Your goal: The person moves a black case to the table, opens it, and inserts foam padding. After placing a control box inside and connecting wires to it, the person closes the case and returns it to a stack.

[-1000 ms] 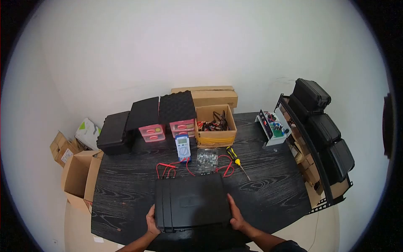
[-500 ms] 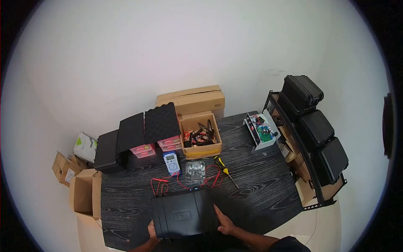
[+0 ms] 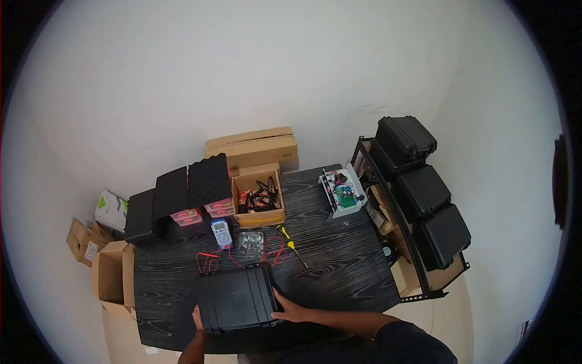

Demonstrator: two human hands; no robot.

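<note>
A black hard plastic case (image 3: 233,301) is at the table's near edge, its broad ribbed face toward me. My left hand (image 3: 197,318) grips its left side, fingers partly hidden behind the edge. On the opposite side my right hand (image 3: 291,308) holds the case, thumb over the near right corner. Just beyond the case lie a blue-and-white multimeter (image 3: 222,234) with red test leads (image 3: 209,255), a clear plastic parts box (image 3: 251,244) and a yellow-and-black screwdriver (image 3: 291,244).
Behind stands an open cardboard box (image 3: 259,218) of cables. An opened metal housing with a green circuit board (image 3: 345,195) sits at the back right. Black cases (image 3: 422,190) top the right-hand rack. Foam sheets (image 3: 207,182) cover pink drawers at the back left.
The case has turned in my hands; its recessed rectangular panel no longer shows, and ribs now run down its right side. The camera view has swung right, so the background sits further left.
</note>
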